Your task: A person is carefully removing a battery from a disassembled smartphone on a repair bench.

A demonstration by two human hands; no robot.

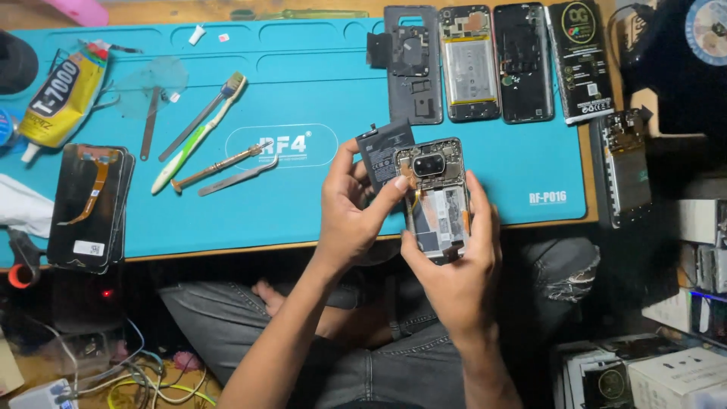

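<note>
A low wooden worktop [189, 10] spans the far side, mostly covered by a teal mat [318, 83]. Light falls brightly on it, while the near floor lies dim, with tangled cables [144, 379] left and cardboard boxes [674, 371] right.

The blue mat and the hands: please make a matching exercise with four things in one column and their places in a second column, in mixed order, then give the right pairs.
Things:
1. glue tube
2. toothbrush
3. opened phone
4. black battery

Places:
A. in the right hand
B. on the mat, left of its middle
C. at the mat's far left edge
D. in the left hand, beside the phone

Pairs: 1-C, 2-B, 3-A, 4-D
</note>
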